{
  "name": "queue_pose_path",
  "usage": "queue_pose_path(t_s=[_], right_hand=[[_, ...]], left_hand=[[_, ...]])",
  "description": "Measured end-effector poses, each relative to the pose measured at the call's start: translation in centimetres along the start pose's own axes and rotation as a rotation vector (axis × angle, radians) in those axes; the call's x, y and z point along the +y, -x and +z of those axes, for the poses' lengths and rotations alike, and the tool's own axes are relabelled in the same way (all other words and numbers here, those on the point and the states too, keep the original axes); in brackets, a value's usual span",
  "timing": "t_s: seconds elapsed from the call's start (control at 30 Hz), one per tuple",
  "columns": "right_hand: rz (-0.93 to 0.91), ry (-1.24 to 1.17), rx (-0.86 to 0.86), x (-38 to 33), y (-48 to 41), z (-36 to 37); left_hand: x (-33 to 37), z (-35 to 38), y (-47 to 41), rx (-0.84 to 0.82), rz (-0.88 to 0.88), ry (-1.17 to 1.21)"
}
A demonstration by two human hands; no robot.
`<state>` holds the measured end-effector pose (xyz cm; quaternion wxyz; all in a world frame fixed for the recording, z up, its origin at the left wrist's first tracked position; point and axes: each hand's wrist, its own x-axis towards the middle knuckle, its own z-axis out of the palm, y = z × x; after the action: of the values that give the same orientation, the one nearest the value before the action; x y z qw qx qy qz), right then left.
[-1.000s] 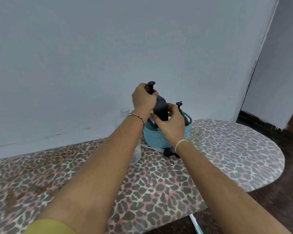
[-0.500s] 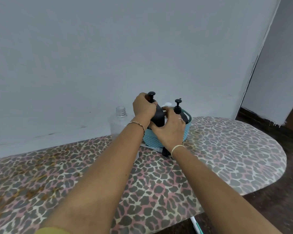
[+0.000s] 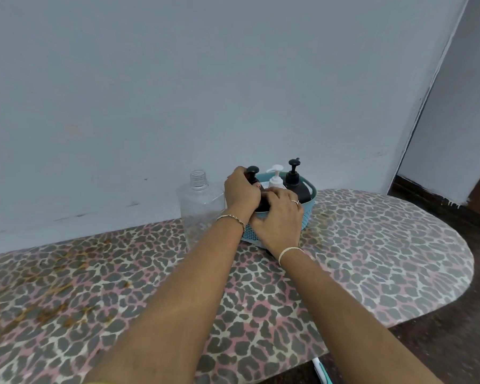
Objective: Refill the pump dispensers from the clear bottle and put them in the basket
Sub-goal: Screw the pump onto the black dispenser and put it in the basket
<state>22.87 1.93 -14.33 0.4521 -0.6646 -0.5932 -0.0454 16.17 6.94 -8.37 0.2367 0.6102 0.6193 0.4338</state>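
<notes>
1. here, the left hand is gripping the black pump dispenser high up, its fingers curling round the neck just under the round pump head.
2. the right hand is wrapping over the lower body of the same dispenser, its fingers bending across it at the near rim of the basket; the two hands are touching each other.
3. the dispenser is standing upright in the left end of the teal basket, with most of its body hiding behind the hands; whether its base is resting on the basket floor i cannot tell.
4. a white dispenser and a second black dispenser are also standing upright in the basket, the white one in the middle and the black one toward the right end.
5. the clear bottle is standing uncapped on the table just left of the basket, its right side disappearing behind the left wrist.
6. the basket is sitting on a table covered in a leopard-print cloth, close to a pale wall.
7. a thin chain bracelet is circling the left wrist, a pale band is circling the right wrist, and a ring is showing on a right finger.
8. a white and green object is poking in at the bottom edge, below the table.
</notes>
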Motion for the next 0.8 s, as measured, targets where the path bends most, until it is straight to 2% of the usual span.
queue_pose_path(t_s=[0.2,0.4,0.53,0.63,0.8], right_hand=[[0.004,0.022,-0.015,0.1,0.1,0.3],[-0.001,0.046,-0.066,-0.1,0.3,-0.3],[0.024,-0.067,-0.110,-0.1,0.5,-1.1],[0.045,-0.180,-0.034,0.4,1.7,-1.8],[0.224,-0.235,0.058,1.6,4.6,-3.0]], left_hand=[[-0.5,0.4,0.0,-0.022,-0.002,0.000],[0.0,-0.2,0.8,-0.126,-0.012,0.060],[0.7,-0.3,2.9,-0.078,0.042,0.215],[1.2,-0.7,5.2,-0.033,0.079,0.307],[-0.7,-1.6,9.0,0.045,0.139,0.277]])
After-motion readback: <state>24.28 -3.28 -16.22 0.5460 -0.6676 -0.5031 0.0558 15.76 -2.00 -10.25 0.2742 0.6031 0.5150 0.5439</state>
